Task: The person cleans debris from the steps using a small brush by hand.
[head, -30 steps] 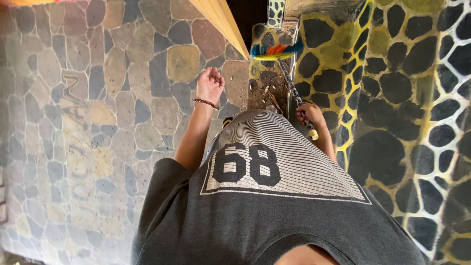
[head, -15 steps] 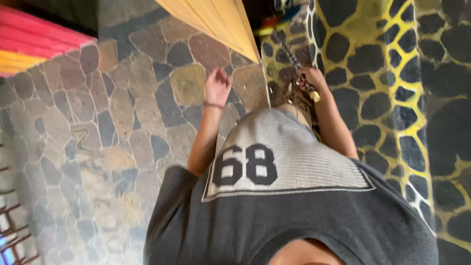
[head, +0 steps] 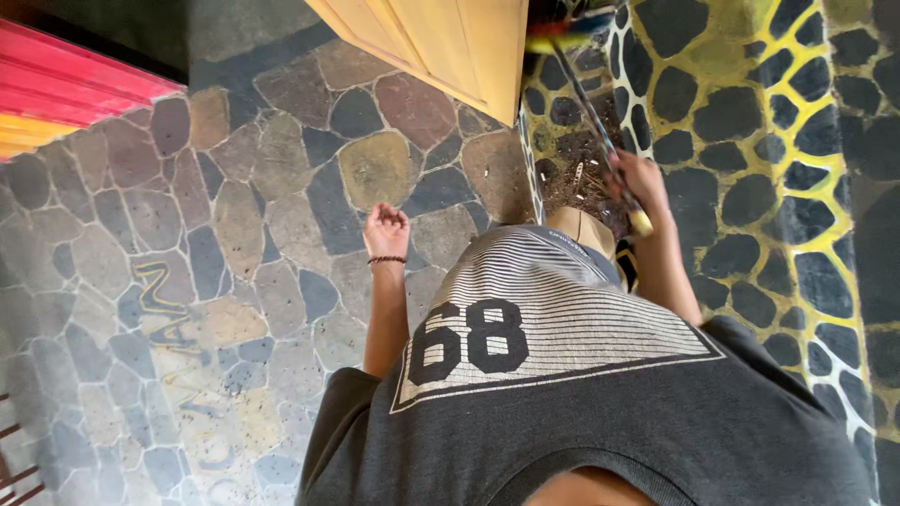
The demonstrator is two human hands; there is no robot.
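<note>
Since the earlier frame, the left hand [head: 386,230] has dropped lower and nearer the body, fingers loosely curled, its grip empty above the stone floor [head: 234,234]. The right hand [head: 637,183] keeps its grip wrapped around the broom handle [head: 591,103], which slants up to the colourful broom head [head: 558,33] beside the wooden panel [head: 450,42]. Below the handle, a debris pile [head: 577,169] lies on the yellow-lined stones.
</note>
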